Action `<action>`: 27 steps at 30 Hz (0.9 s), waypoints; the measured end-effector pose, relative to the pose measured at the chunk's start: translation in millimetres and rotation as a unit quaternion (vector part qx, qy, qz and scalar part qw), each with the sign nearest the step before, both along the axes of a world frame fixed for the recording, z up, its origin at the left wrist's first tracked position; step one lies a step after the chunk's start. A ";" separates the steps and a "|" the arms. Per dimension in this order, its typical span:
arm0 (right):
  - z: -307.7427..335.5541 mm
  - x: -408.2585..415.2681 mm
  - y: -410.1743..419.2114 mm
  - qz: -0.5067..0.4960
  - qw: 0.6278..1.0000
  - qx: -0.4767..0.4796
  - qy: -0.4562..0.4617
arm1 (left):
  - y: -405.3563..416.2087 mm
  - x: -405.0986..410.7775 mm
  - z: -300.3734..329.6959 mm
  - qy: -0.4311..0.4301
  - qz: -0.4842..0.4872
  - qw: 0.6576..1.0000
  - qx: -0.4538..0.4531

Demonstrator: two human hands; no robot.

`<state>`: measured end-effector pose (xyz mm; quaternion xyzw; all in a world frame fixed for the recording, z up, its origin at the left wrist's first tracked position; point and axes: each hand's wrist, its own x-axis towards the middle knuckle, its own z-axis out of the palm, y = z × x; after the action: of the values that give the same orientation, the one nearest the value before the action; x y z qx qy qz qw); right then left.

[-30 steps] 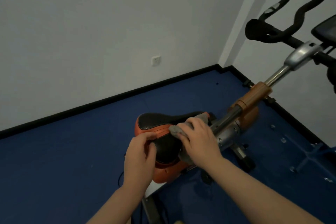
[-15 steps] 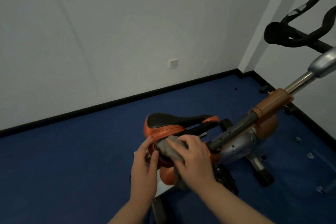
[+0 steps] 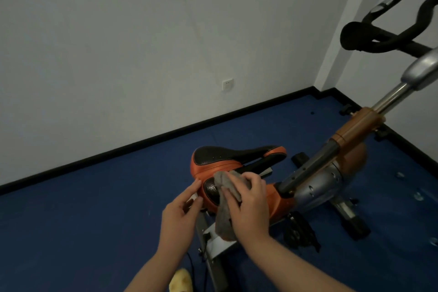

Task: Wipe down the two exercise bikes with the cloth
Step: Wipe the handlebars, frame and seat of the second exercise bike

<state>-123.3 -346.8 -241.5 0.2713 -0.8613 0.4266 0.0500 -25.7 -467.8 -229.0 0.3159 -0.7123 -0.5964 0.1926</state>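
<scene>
Blue floor meets white wall (one socket).

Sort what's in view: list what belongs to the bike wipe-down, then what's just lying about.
In the job:
- grey cloth, held by right hand
- orange-and-black saddle
- left hand at saddle's rear
- handlebars

Lying about:
- wall socket
- yellow object
</scene>
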 end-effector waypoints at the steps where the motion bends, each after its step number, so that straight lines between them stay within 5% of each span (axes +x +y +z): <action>1: -1.5 10.9 -6.0 -0.007 1.000 0.003 -0.003 | 1.8 0.4 -0.6 -0.001 0.005 1.000 -0.005; 7: 9.6 -3.2 -15.1 0.179 0.969 0.076 0.150 | 6.1 9.2 0.1 -0.024 0.028 0.997 -0.061; 12: -7.0 -1.7 -4.6 -0.085 0.994 -0.045 -0.059 | 17.5 13.9 1.8 -0.009 0.050 0.998 -0.047; 18: 2.5 -12.2 -7.2 0.017 0.999 -0.029 0.030 | 9.0 -38.7 25.3 0.046 -0.046 0.961 -0.269; 23: 5.5 -68.8 4.3 -0.132 0.983 -0.108 -0.061 | -2.2 -86.5 24.1 -0.010 -0.151 0.918 -0.366; 27: -7.9 -40.5 -2.5 -0.042 0.994 -0.073 -0.070 | 0.5 -88.4 12.5 0.039 -0.172 0.879 -0.443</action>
<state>-163.7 -349.3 -249.4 0.2003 -0.8400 0.5036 0.0268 -114.1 -467.3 -216.5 0.0466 -0.9371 -0.2539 0.2350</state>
